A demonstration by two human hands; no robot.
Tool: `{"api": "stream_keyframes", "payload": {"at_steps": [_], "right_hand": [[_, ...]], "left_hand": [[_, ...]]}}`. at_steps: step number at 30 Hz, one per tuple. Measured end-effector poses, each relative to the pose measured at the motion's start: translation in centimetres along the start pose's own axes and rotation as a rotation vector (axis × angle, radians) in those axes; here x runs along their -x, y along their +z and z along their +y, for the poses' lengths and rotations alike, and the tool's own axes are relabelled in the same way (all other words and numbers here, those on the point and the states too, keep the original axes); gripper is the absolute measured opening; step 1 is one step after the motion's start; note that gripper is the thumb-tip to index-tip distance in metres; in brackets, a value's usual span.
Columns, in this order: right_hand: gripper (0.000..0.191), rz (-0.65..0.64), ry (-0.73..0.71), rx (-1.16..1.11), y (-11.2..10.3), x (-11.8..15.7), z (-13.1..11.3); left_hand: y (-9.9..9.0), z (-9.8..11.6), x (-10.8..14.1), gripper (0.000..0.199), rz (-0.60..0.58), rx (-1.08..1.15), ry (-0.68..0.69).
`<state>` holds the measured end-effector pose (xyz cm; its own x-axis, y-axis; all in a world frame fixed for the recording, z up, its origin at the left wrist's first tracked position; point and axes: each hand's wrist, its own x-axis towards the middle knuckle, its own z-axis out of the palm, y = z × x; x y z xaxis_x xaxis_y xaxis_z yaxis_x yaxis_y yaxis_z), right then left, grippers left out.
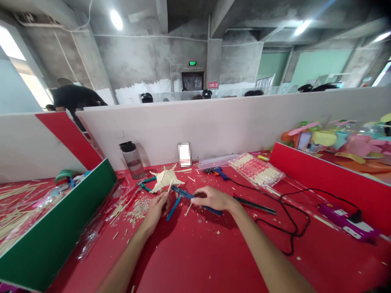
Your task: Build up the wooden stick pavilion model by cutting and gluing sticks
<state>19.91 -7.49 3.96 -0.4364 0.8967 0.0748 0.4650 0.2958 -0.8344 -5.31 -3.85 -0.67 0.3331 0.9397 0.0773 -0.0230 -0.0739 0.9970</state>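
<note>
Near the middle of the red table (195, 252), my left hand (158, 207) has its fingers closed on a thin wooden stick (170, 186) that points upward. My right hand (210, 198) is wrapped round a blue tool (183, 192) that looks like a cutter or pliers; its tip reaches the stick by my left fingers. One blue handle (173, 209) angles down between my hands. Just behind them lies a pale star-shaped piece of sticks (166, 179). Green-handled pliers (148, 184) rest beside it on the left.
A bottle (133, 160) and a phone (184, 154) stand by the white partition (195, 126). Toward the right are a blue glue gun (217, 172), bundled sticks (255, 169), a black tool (255, 204), a looping cable and a purple power strip (348, 223). Cut stick pieces (139, 211) lie left.
</note>
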Motion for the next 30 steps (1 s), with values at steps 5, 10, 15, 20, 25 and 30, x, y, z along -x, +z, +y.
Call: {"api": "stream_keyframes", "payload": {"at_steps": [5,10,15,20,25,30], "right_hand": [[0.039,-0.007,0.020,0.065,-0.2,0.1,-0.1],[0.041,-0.035,0.063,0.183,-1.7,1.0,0.8],[0.046,0.189,0.208,0.531,-2.3,1.2,2.5],[0.054,0.371,0.279,0.879,-0.6,0.0,3.7],[0.058,0.360,0.297,0.892,0.5,-0.9,4.8],[0.053,0.358,0.193,0.848,0.6,-1.3,4.2]], "left_hand": [[-0.1,-0.3,-0.6,0.045,-0.009,-0.013,0.014],[0.0,-0.1,-0.6,0.046,-0.019,-0.042,0.030],[0.0,0.1,-0.5,0.044,-0.026,-0.058,0.053],[0.1,0.1,-0.6,0.045,-0.017,-0.051,0.035],[0.1,0.2,-0.6,0.045,-0.022,-0.050,0.037],[-0.1,0.2,-0.6,0.046,-0.032,-0.059,0.025]]}}
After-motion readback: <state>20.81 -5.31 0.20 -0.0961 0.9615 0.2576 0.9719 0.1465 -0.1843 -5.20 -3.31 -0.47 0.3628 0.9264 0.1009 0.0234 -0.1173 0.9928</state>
